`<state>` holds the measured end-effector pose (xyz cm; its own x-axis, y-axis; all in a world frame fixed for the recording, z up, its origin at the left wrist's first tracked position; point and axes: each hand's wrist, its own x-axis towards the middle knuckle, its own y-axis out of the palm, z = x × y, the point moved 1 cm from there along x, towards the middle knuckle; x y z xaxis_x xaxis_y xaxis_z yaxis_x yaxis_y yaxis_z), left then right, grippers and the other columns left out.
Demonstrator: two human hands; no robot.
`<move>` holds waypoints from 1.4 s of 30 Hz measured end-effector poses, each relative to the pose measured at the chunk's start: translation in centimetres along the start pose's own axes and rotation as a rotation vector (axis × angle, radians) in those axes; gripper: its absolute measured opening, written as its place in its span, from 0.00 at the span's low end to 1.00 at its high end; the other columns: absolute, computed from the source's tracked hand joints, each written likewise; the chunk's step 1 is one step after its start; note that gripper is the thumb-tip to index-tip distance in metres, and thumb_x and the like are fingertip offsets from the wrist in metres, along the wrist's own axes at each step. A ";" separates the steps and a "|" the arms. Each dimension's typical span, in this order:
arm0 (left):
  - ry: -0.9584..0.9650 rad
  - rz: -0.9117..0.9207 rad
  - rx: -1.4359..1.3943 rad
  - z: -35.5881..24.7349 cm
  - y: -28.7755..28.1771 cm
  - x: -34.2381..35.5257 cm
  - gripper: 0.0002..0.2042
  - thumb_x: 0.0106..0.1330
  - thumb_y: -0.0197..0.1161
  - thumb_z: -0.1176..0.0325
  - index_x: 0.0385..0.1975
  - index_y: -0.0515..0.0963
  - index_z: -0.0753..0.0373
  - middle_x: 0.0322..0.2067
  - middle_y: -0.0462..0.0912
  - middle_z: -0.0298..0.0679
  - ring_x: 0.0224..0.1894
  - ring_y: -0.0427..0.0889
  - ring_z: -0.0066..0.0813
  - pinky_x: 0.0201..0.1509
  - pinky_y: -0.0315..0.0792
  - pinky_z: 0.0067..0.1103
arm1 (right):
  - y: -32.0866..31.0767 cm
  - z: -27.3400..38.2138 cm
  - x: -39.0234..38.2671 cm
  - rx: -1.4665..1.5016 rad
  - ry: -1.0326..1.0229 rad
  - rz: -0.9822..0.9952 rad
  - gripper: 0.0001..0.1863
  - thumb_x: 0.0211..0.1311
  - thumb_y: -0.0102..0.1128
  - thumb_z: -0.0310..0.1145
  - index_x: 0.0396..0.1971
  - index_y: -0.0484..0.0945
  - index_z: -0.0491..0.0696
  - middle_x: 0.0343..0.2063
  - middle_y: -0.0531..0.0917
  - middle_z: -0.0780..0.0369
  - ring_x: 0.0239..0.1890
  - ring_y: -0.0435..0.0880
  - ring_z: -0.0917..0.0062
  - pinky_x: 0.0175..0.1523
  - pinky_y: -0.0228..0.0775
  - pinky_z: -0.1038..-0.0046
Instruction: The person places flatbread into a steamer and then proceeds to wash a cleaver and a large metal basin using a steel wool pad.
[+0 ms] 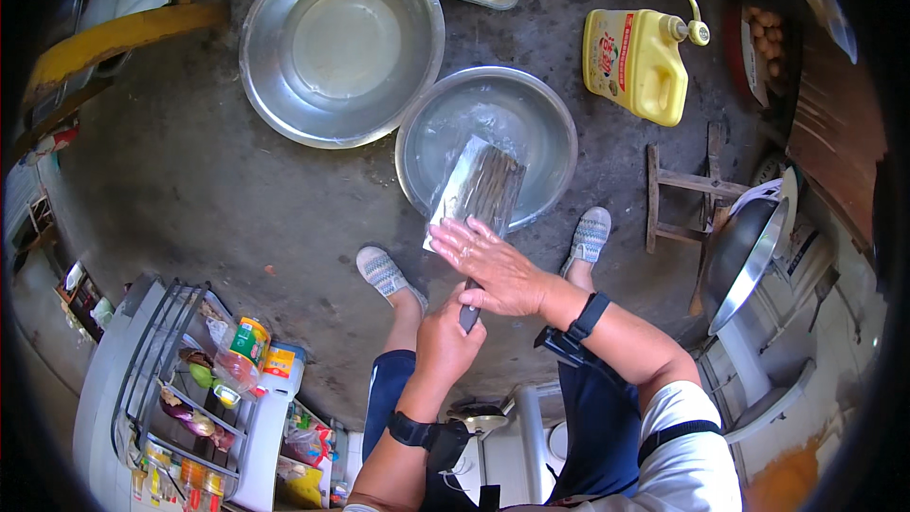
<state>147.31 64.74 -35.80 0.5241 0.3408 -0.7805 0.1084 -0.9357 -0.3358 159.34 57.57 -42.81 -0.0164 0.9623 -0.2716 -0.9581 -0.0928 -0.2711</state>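
Note:
My left hand [445,339] is closed around the dark handle of a wide cleaver [482,180], whose blade points away from me. The blade is wet, with bright and dark streaks along it. My right hand [502,273] lies with fingers stretched out on the blade's near end, its thumb close to the handle. Beneath the far part of the cleaver stands a metal basin [559,137] with cloudy, sudsy water. A larger metal basin [261,57], also holding some liquid, touches it at the upper left.
A yellow pump jug [659,71] stands to the right of the basins. Farther right are a wooden stool frame [682,180] and a wok [744,237]. A rack [194,398] with bottles and vegetables is at the lower left. My feet flank the nearer basin.

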 end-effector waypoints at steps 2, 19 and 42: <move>-0.023 0.019 -0.016 0.0 -0.1 -0.1 0.24 0.44 0.58 0.72 0.47 0.68 0.63 0.29 0.77 0.52 0.31 0.77 0.49 0.34 0.71 0.34 | -0.5 -1.2 0.7 -0.040 -0.012 0.018 0.35 0.59 0.35 0.54 0.60 0.50 0.45 0.62 0.50 0.56 0.65 0.45 0.65 0.66 0.32 0.59; -0.114 0.037 0.099 0.5 -0.9 -0.5 0.22 0.46 0.58 0.72 0.45 0.70 0.69 0.27 0.77 0.53 0.31 0.78 0.45 0.36 0.71 0.28 | -2.9 -16.2 4.3 -0.121 0.565 -0.898 0.17 0.60 0.46 0.33 0.47 0.68 0.42 0.40 0.75 0.53 0.49 0.72 0.68 0.52 0.65 0.65; -0.096 0.072 -0.181 -0.2 -0.1 -0.9 0.24 0.47 0.59 0.74 0.48 0.68 0.67 0.26 0.77 0.47 0.25 0.78 0.34 0.31 0.70 0.19 | -2.9 -10.8 -0.3 -0.145 0.430 -0.315 0.23 0.59 0.46 0.40 0.54 0.63 0.48 0.56 0.64 0.55 0.59 0.60 0.64 0.61 0.50 0.66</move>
<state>146.98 64.55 -34.96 0.4540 0.2716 -0.8486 0.2280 -0.9561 -0.1841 165.21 54.78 -51.93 0.4123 0.7605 -0.5016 -0.8479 0.1189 -0.5167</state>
